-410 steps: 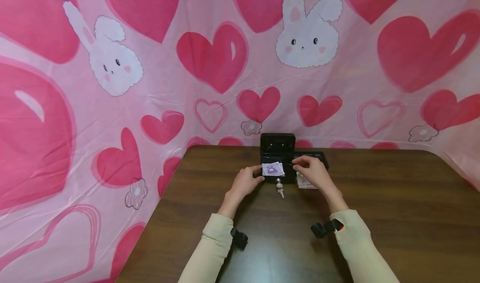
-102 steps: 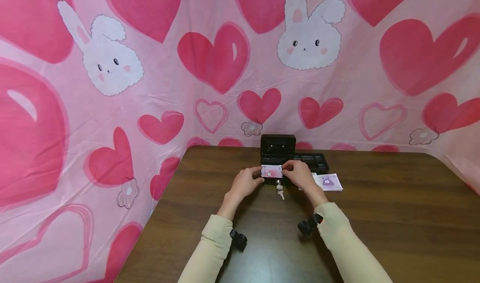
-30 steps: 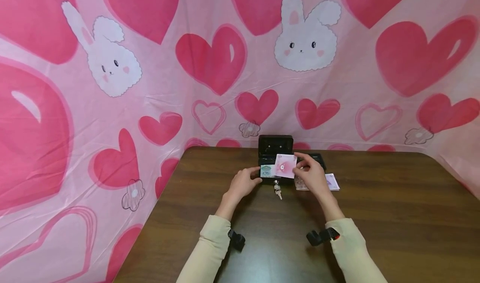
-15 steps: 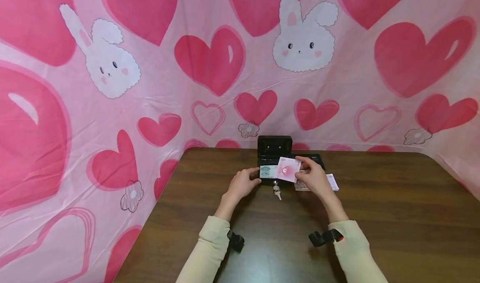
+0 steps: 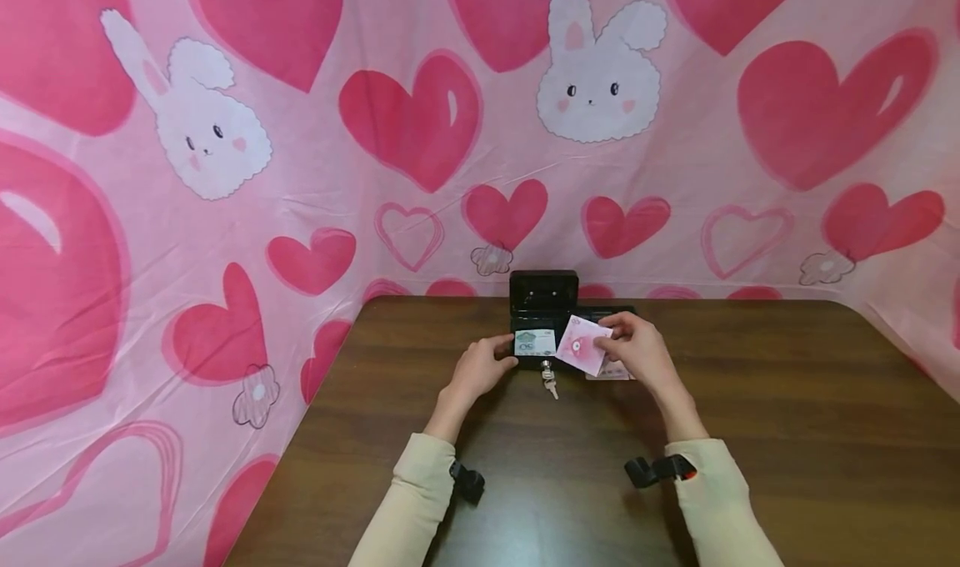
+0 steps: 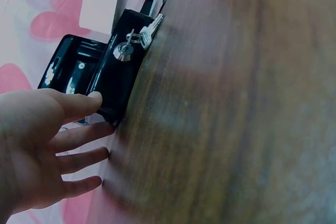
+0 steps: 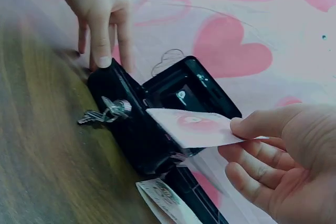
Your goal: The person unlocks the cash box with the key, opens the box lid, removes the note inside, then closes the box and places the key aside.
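Observation:
An open black cash box (image 5: 543, 288) stands at the back of the table with its lid raised. A greenish banknote (image 5: 531, 343) lies face up in it. My left hand (image 5: 480, 367) touches the box's left end, its thumb on the front rim and its fingers fairly straight and spread, as the left wrist view shows. My right hand (image 5: 643, 352) pinches a pink banknote (image 5: 577, 346) between thumb and fingers, held tilted at the box's right end. Keys (image 6: 151, 31) hang from the lock on the front.
Right of the box lies a black compartment tray (image 7: 202, 195), partly behind my right hand. Pale banknotes (image 7: 167, 199) lie on the wooden table (image 5: 555, 484) in front of it. A pink cloth (image 5: 420, 17) with hearts and rabbits hangs behind the table.
My right hand has drawn the pink banknote rightward off the greenish one, turning it. Purple banknotes, seen in the box earliest and later right of it, are now hidden. The left hand stays put.

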Tool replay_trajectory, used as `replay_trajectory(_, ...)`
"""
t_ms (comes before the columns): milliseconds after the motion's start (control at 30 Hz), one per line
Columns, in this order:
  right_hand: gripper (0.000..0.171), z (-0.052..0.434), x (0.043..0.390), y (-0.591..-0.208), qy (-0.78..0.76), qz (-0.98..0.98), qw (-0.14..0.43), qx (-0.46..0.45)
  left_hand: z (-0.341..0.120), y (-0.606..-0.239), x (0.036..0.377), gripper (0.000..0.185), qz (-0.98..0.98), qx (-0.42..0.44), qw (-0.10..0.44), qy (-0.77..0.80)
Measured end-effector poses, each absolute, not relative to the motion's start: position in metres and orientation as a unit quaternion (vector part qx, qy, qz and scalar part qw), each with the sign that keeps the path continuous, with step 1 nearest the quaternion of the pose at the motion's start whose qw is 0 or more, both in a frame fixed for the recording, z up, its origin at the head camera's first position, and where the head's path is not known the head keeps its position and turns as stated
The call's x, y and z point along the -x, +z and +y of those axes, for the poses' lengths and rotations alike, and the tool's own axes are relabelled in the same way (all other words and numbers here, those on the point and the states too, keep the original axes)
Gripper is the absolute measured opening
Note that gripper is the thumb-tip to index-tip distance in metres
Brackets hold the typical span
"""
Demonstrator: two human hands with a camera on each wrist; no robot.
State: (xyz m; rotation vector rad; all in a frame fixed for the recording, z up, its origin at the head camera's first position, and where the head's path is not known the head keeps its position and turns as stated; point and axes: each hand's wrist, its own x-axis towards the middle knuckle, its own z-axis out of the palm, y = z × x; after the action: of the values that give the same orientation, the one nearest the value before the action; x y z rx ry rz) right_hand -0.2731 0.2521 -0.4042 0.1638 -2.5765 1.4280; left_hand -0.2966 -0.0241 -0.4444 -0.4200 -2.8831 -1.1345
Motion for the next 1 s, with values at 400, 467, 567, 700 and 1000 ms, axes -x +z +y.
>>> replay_trajectory(400, 0.032, 0.270, 0.267, -0.399, 0.495, -0.863, 0.021, -0.097, -0.025, -0.445, 0.296, 0.048, -0.922, 0.129, 0.005, -0.364)
replay_trajectory(467, 0.039, 0.273, 0.266, -0.398, 0.498, -0.860, -0.001, -0.109, -0.026, -0.445, 0.296, 0.047, -0.923, 0.128, 0.006, -0.364)
replay_trajectory(567, 0.042, 0.277, 0.262, -0.396, 0.495, -0.860, -0.026, -0.119, -0.025, -0.446, 0.297, 0.048, -0.923, 0.128, 0.004, -0.362)
replay_trajectory(700, 0.041, 0.283, 0.260, -0.393, 0.465, -0.875, -0.029, -0.130, -0.025, -0.446, 0.297, 0.048, -0.922, 0.130, 0.006, -0.363)
replay_trajectory(1000, 0.053, 0.292, 0.260, -0.397, 0.495, -0.856, -0.070, -0.134, -0.023, -0.443, 0.296, 0.048, -0.919, 0.136, 0.005, -0.369)
